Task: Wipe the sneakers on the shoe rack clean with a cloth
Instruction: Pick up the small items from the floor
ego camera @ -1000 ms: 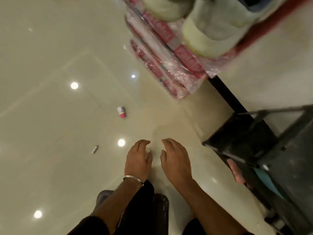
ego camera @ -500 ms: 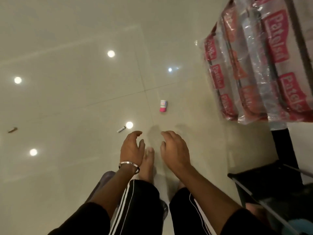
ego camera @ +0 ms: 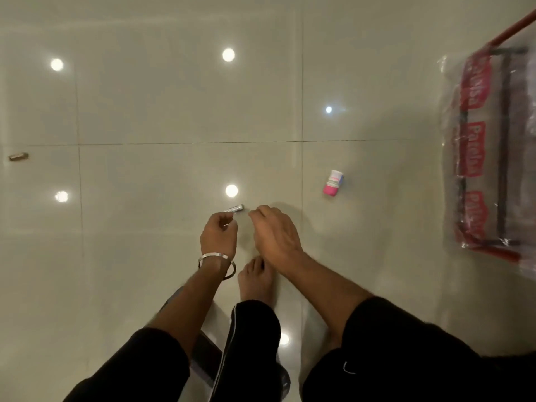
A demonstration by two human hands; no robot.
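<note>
1. The person stands on a glossy tiled floor [ego camera: 145, 97], both arms stretched forward and down; ceiling lights glint off the tiles.
2. The left hand [ego camera: 219, 235] has its fingers curled in with the fingertips drawn together — whether they pinch anything I cannot tell. A metal bangle [ego camera: 216, 258] sits on that wrist.
3. The right hand [ego camera: 274, 232] is just beside it at 3 o'clock, back upward, fingers bent loosely down and holding nothing that shows.
4. A small silvery tube [ego camera: 235, 208] lies on the floor just past the left fingertips, at 12 o'clock from them.
5. A little bottle [ego camera: 333, 183] with a pink base and white top lies on its side at about 2 o'clock from the hands, well apart from them.
6. A rack [ego camera: 501, 146] wrapped in clear plastic with red printed labels stands at the right edge, at 3 o'clock; its red frame shows at top and bottom.
7. A small brown piece [ego camera: 18, 156] lies far off at 9 o'clock.
8. A bare foot [ego camera: 256, 282] shows under the hands, with black trousers [ego camera: 255, 329] striped white.
9. Sneakers and cloth — neither is in sight here.
</note>
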